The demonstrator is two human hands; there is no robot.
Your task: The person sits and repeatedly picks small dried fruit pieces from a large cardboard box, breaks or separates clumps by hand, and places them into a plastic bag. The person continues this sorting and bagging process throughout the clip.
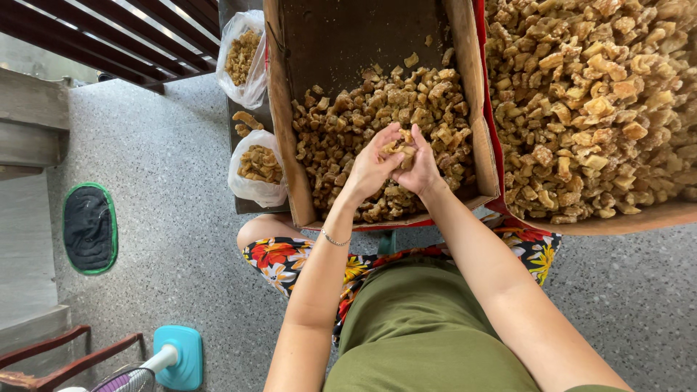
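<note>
Left hand (372, 165) and right hand (420, 168) cupped together, grip closed on bumpy golden crunchy snack pieces (400, 147), above brown cardboard box (287, 138)

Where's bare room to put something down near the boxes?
Free: the far, bare end of the left box, beyond its snack pieces, and the speckled floor between the bags and the dark mat. Crowded: the right box is heaped full, both hands fill the left box's near end, and bags cover the tray at its left.
</note>
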